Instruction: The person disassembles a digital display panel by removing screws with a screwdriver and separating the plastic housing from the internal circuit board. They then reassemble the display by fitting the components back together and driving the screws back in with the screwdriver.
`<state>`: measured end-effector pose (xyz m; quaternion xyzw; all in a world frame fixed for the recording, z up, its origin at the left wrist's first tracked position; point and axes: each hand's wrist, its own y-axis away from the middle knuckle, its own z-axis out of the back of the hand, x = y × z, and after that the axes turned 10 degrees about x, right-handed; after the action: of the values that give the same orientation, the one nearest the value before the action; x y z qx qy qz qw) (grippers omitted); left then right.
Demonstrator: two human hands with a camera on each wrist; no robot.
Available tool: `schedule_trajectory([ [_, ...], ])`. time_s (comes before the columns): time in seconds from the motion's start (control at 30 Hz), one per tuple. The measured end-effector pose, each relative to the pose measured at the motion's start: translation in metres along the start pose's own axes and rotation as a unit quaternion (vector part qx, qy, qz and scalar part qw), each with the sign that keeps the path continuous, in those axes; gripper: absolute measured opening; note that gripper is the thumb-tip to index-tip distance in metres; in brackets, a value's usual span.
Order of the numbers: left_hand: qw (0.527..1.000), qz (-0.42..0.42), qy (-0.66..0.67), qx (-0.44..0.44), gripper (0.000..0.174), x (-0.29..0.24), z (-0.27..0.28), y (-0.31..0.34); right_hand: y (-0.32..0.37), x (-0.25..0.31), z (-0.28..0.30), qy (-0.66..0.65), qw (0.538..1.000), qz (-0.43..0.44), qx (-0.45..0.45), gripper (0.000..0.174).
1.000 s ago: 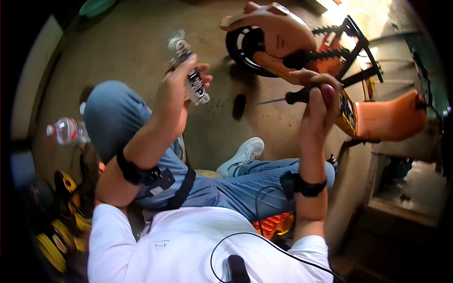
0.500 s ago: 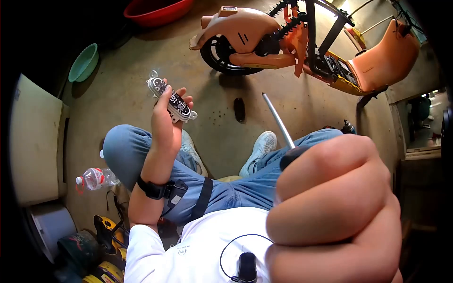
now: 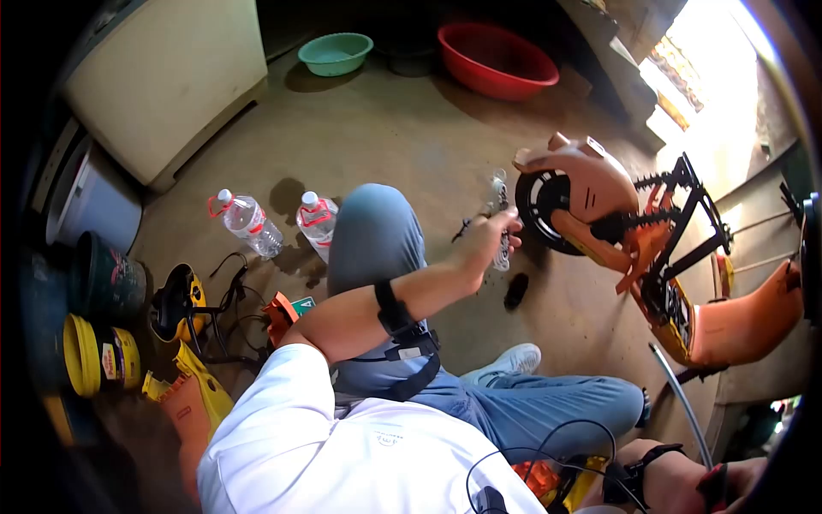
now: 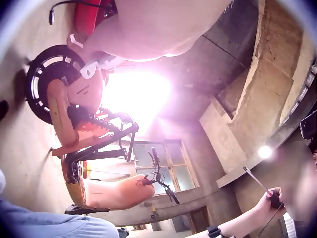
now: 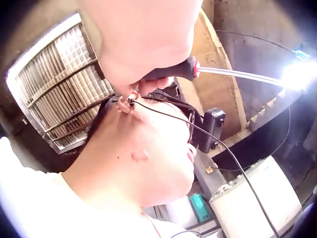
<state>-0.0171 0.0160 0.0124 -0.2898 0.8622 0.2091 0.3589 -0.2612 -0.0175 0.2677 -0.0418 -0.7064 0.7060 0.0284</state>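
In the head view my left hand (image 3: 488, 247) grips a slim pale part (image 3: 500, 199) with mounting lugs, held edge-on above the floor beside the vehicle's wheel. The left wrist view shows that hand (image 4: 158, 25) large at the top, a bit of the white part (image 4: 91, 69) beneath it. My right hand (image 3: 743, 481), at the lower right edge, holds a screwdriver (image 3: 682, 403) with its shaft pointing up. Seen from the right wrist, the curled hand (image 5: 148, 39) wraps the dark handle (image 5: 181, 70), close beside the person's head and neck.
An orange two-wheeled vehicle (image 3: 591, 193) with exposed frame stands on the right. Two water bottles (image 3: 255, 227) are left of the knee. Green (image 3: 336, 55) and red (image 3: 497, 62) basins sit at the back. Buckets (image 3: 107, 355) and yellow-orange panels (image 3: 193, 411) lie at left.
The head view has swung, bringing basins and bottles further in. My right hand has gone from close before the camera to the lower right edge, still with the screwdriver. The pale part has turned edge-on.
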Motion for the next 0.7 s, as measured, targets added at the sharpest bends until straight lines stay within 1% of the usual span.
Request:
schedule_trajectory([
  [0.03, 1.000, 0.008, -0.001, 0.007, 0.035, 0.001, -0.001, 0.000, -0.005, 0.009, 0.007, -0.008, 1.000, 0.004, 0.005, 0.017],
  [0.07, 1.000, 0.019, -0.004, 0.012, 0.035, 0.002, -0.002, 0.001, -0.008, 0.026, 0.026, -0.087, 0.995, -0.010, 0.046, 0.018],
  [0.1, 1.000, 0.011, -0.003, 0.011, 0.035, 0.003, -0.002, 0.001, -0.010, 0.035, 0.034, -0.164, 0.982, -0.025, 0.089, 0.020],
  [0.13, 1.000, 0.020, -0.007, 0.018, 0.035, 0.003, -0.004, 0.001, 0.002, 0.026, 0.002, -0.081, 0.996, -0.033, -0.015, 0.021],
  [0.17, 0.999, 0.029, -0.010, 0.025, 0.035, 0.004, -0.004, 0.002, 0.002, 0.024, -0.002, -0.086, 0.996, -0.027, 0.005, 0.021],
  [0.23, 0.999, 0.025, -0.017, 0.029, 0.035, -0.001, -0.008, 0.009, -0.009, 0.027, 0.012, -0.128, 0.990, -0.024, 0.062, 0.021],
  [0.3, 0.999, 0.026, -0.026, 0.029, 0.036, 0.001, -0.007, 0.007, -0.016, 0.030, 0.020, -0.159, 0.982, -0.025, 0.099, 0.021],
  [0.33, 0.998, 0.033, -0.028, 0.042, 0.038, 0.002, -0.005, 0.006, -0.020, 0.032, 0.024, -0.178, 0.976, -0.027, 0.120, 0.022],
  [0.4, 0.998, 0.028, -0.034, 0.040, 0.038, 0.002, -0.004, 0.007, -0.026, 0.038, 0.032, -0.212, 0.961, -0.035, 0.173, 0.022],
  [0.47, 0.998, 0.037, -0.040, 0.040, 0.038, 0.001, -0.004, 0.007, -0.029, 0.044, 0.035, -0.227, 0.953, -0.037, 0.197, 0.022],
  [0.53, 0.998, 0.028, -0.039, 0.041, 0.038, -0.001, -0.005, 0.008, -0.027, 0.063, 0.034, -0.162, 0.984, -0.009, 0.078, 0.025],
  [0.57, 0.998, 0.025, -0.036, 0.039, 0.038, -0.002, -0.005, 0.009, -0.026, 0.073, 0.034, -0.163, 0.983, -0.006, 0.081, 0.025],
  [0.63, 0.998, 0.032, -0.032, 0.051, 0.036, -0.006, -0.006, 0.008, -0.025, 0.088, 0.034, -0.116, 0.992, 0.004, -0.041, 0.023],
  [0.7, 0.998, 0.038, -0.023, 0.048, 0.034, -0.010, -0.009, 0.010, -0.031, 0.090, 0.039, -0.129, 0.992, -0.007, -0.007, 0.020],
])
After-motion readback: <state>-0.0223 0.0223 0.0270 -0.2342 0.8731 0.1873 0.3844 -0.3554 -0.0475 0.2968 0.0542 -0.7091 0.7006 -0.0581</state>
